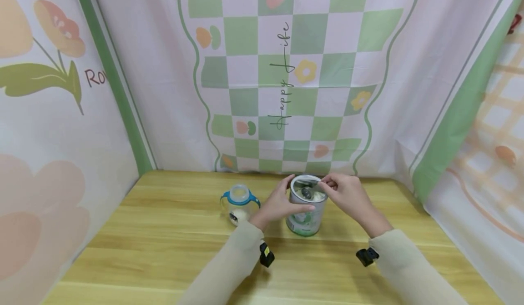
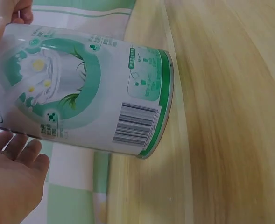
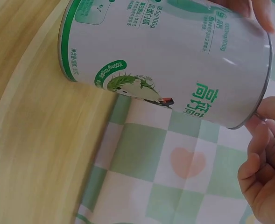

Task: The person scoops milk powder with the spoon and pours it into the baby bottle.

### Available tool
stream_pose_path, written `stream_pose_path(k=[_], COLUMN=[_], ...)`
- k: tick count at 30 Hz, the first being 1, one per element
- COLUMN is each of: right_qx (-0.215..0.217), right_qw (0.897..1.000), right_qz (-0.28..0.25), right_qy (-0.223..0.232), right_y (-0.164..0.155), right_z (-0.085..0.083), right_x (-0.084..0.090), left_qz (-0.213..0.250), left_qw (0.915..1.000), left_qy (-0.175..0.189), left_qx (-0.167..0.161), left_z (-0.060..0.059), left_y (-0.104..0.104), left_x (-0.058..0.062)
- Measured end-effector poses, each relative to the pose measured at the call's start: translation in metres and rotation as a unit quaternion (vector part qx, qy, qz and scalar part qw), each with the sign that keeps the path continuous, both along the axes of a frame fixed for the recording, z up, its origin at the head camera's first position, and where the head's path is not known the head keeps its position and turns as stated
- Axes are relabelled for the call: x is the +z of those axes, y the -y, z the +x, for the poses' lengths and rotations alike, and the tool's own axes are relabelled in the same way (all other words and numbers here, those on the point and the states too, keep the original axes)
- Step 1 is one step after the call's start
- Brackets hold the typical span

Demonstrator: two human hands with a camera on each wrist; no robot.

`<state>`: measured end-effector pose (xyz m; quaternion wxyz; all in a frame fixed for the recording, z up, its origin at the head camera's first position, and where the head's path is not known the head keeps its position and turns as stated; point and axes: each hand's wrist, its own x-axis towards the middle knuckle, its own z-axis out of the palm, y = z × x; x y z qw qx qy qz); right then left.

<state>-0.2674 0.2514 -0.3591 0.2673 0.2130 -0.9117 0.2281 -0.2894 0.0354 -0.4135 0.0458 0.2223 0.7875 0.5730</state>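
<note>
A white and green milk powder can [image 1: 304, 225] stands upright on the table, with pale powder and a dark, shiny patch showing inside its rim. My left hand [image 1: 278, 205] holds the can's side, thumb across the front and fingers around the left. In the left wrist view, the left hand [image 2: 13, 179] lies close along the can's label [image 2: 104, 93]. At the right of the rim, my right hand [image 1: 348, 196] pinches the edge of a thin silvery seal [image 1: 316, 183]. The right wrist view shows the right hand's [image 3: 268, 163] thumb and finger together at the rim, other fingers curled.
A clear baby cup [image 1: 239, 193] with a blue collar and two blue handles stands left of the can, beside my left wrist. The wooden table [image 1: 163, 232] meets a patterned cloth [image 1: 241, 100] behind the can. Cloth also hangs at both sides.
</note>
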Motion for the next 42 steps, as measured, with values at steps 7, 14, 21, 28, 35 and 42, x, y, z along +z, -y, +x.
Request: stream_pose_path(k=[7,14,21,28,35,42], right_qx=[0.004,0.007,0.008,0.013,0.029,0.052], right_qw=[1.000,0.999,0.998,0.996,0.996,0.994], right_qz=[0.012,0.035,0.065,0.067,0.069,0.079], right_qy=[0.010,0.007,0.025,0.056,0.053,0.060], right_y=[0.005,0.013,0.021,0.027,0.029,0.030], right_z=[0.001,-0.001,-0.001,0.000,-0.001,0.000], right_x=[0.003,0.007,0.011,0.014,0.011,0.012], left_qz=[0.017,0.040,0.060,0.067,0.070,0.072], left_qw=[0.9997,0.9988,0.9977,0.9968,0.9962,0.9956], left_qy=[-0.001,0.023,0.021,0.017,0.013,0.017], left_qx=[-0.019,-0.017,-0.024,-0.041,-0.051,-0.058], left_z=[-0.002,-0.004,-0.006,-0.007,-0.005,-0.005], left_y=[-0.006,-0.009,-0.010,-0.009,-0.009,-0.009], left_x=[-0.001,-0.005,-0.008,-0.009,-0.009,-0.009])
